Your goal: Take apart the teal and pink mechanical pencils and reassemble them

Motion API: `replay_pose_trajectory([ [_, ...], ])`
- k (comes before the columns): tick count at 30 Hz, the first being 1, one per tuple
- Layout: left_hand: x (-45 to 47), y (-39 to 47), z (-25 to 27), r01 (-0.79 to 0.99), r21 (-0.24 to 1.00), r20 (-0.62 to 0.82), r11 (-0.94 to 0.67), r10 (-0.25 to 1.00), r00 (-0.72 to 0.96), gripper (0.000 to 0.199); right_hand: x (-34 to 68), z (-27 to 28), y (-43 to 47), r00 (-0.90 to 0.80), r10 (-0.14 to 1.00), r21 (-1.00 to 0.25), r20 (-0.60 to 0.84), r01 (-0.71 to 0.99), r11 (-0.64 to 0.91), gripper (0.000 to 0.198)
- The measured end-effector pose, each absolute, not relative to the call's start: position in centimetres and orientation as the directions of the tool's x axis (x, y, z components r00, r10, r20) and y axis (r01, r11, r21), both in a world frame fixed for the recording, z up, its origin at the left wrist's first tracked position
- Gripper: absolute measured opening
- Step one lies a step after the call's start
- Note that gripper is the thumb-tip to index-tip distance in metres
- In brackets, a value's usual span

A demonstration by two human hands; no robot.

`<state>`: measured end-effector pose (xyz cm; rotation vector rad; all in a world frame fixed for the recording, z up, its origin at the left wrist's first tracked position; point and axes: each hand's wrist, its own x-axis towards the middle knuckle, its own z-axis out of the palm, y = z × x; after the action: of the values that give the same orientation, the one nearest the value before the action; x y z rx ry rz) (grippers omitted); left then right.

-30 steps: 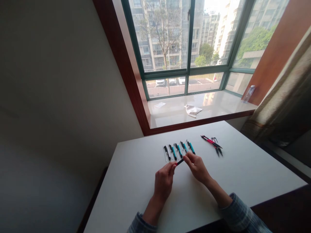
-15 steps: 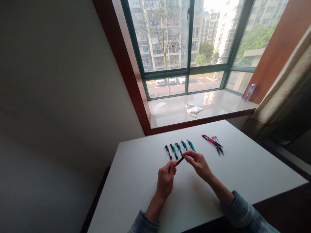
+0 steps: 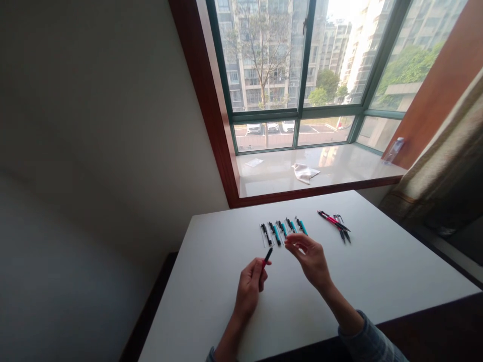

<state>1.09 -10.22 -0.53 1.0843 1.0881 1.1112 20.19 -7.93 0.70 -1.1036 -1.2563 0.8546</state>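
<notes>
My left hand (image 3: 249, 286) is closed around a red pen (image 3: 267, 255) whose black grip end points up and away from me. To its right, my right hand (image 3: 310, 255) is raised with thumb and forefinger pinched together; anything between the fingertips is too small to make out. Just beyond the hands lies a row of taken-apart pens, a black one (image 3: 266, 235) at the left and several teal-and-black ones (image 3: 274, 234) beside it, with thin refills among them. The right fingertips partly cover the row's right side.
A loose pile of red and black pens (image 3: 334, 221) lies on the white table (image 3: 204, 281) at the right. Behind, the windowsill (image 3: 271, 178) bears a crumpled cloth (image 3: 305, 173), a flat packet (image 3: 254, 162) and a clear bottle (image 3: 393, 151). A wall (image 3: 113, 151) rises at the left.
My hands have come apart: the right fingertips have left the pen's black end. My left hand has tipped the red pen more upright. The view has shifted slightly.
</notes>
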Motion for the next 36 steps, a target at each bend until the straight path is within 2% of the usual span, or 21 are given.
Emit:
replay_pose_trajectory([
  [2, 0.4, -9.9, -0.5, -0.187, 0.976, -0.12, 0.116, 0.993, -0.014, 0.056, 19.4, -0.3, -7.8, 0.032, 0.95, -0.924, 0.311, 0.243, 0.295, 0.016],
  [4, 0.0, -9.6, -0.5, -0.247, 0.962, -0.139, 0.112, 0.986, -0.093, 0.056, 18.4, -1.4, -7.5, -0.065, 0.948, -0.884, 0.311, 0.347, 0.313, 0.02],
  [8, -0.4, -9.2, -0.6, -0.275, 0.955, -0.148, 0.11, 0.981, -0.123, 0.055, 16.9, -3.0, -6.4, -0.139, 0.942, -0.832, 0.305, 0.443, 0.335, 0.028],
  [12, -0.4, -9.2, -0.7, -0.265, 0.959, -0.138, 0.101, 0.982, -0.127, 0.055, 17.1, -3.1, -6.0, -0.15, 0.937, -0.808, 0.316, 0.475, 0.348, 0.027],
  [16, -0.5, -9.1, -0.6, -0.269, 0.956, -0.155, 0.114, 0.979, -0.135, 0.056, 18.3, -3.4, -7.8, -0.115, 0.941, -0.787, 0.319, 0.521, 0.331, 0.015],
  [19, -0.4, -9.0, -0.6, -0.271, 0.955, -0.162, 0.12, 0.977, -0.137, 0.056, 18.6, -3.8, -8.9, -0.162, 0.925, -0.724, 0.343, 0.582, 0.37, 0.025],
  [23, -0.3, -8.9, -0.6, -0.267, 0.956, -0.165, 0.124, 0.977, -0.137, 0.053, 18.1, -3.9, -8.8, -0.217, 0.918, -0.649, 0.331, 0.653, 0.389, 0.029],
  [36, 0.3, -8.8, -0.7, -0.207, 0.972, -0.14, 0.109, 0.979, -0.145, 0.055, 17.7, -3.8, -7.3, -0.183, 0.924, -0.625, 0.336, 0.69, 0.364, 0.029],
])
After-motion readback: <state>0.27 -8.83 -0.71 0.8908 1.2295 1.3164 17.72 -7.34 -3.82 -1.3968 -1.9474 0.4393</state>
